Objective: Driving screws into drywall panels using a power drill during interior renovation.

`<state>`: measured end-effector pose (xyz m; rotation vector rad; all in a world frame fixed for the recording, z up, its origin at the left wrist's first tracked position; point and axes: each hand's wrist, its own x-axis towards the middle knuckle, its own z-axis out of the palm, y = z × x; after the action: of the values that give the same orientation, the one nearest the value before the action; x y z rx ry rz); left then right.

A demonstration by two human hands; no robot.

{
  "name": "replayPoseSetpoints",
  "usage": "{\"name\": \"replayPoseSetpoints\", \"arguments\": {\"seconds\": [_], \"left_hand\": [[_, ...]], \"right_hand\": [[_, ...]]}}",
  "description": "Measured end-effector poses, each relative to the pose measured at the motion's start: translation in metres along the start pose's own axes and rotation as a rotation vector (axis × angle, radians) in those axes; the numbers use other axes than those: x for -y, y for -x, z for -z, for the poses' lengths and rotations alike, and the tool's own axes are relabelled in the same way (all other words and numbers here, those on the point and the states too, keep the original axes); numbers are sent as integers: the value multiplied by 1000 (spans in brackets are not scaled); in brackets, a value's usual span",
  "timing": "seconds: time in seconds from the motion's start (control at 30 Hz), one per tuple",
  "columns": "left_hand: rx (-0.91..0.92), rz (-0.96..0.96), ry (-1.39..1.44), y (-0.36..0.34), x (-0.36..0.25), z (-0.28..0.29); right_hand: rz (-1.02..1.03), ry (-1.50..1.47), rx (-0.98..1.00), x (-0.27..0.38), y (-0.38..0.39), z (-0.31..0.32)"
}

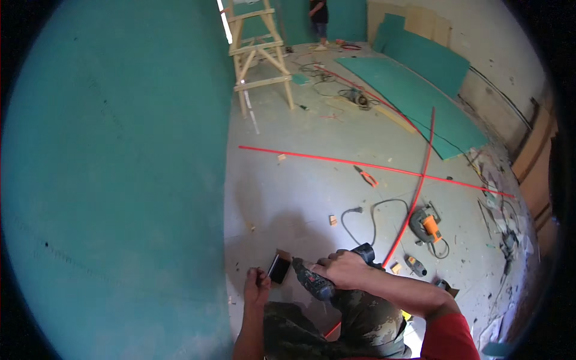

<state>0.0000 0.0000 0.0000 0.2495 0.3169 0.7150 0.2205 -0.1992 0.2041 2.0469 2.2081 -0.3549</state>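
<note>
Right hand (343, 269) is gripping a dark cordless drill (313, 283) at lower centre, fingers wrapping firmly round the handle; the drill's nose is pointing toward the left of the frame and its battery end is sticking out past the hand at the upper right. Left hand (257, 287) is hovering a bit further left, thumb and fingers pinching narrowly together; can't tell if something small is sitting between the tips. A small open box (279, 269) with dark contents is resting between the two hands, just beside the drill nose. Camouflage trousers (366, 321) are filling the bottom centre, and a red sleeve (450, 339) is showing lower right. On the grey floor (300, 198), long red tubes (342, 160) are crossing right of centre. Orange-handled pliers (367, 177) are lying just above the crosswise tube, and an orange-and-black jigsaw (427, 227) is lying centre right. Small wooden blocks (333, 220) are dotting the floor. A green wall (114, 180) is taking up the whole left side. A wooden trestle ladder (262, 83) is standing at upper centre, a co-worker (319, 19) is standing beyond it at the top edge, and a green panel (411, 99) is lying flat at upper right.
</note>
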Motion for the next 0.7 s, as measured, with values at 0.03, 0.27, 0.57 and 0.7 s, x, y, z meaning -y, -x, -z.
{"name": "replayPoseSetpoints", "arguments": {"seconds": [0.03, 0.27, 0.57, 0.7], "left_hand": [[-30, -16, -107, -3, 4, -9], [-292, -81, -214, 87, -10, -54], [-245, -525, -141, 210, -79, -151], [-279, -666, -64, 272, -103, -162]], "right_hand": [[25, -24, -88, -2, -4, 1], [490, -316, -464, 43, -28, 16], [829, -456, -509, 144, -44, 54], [799, -547, -432, 186, -42, 66]]}}
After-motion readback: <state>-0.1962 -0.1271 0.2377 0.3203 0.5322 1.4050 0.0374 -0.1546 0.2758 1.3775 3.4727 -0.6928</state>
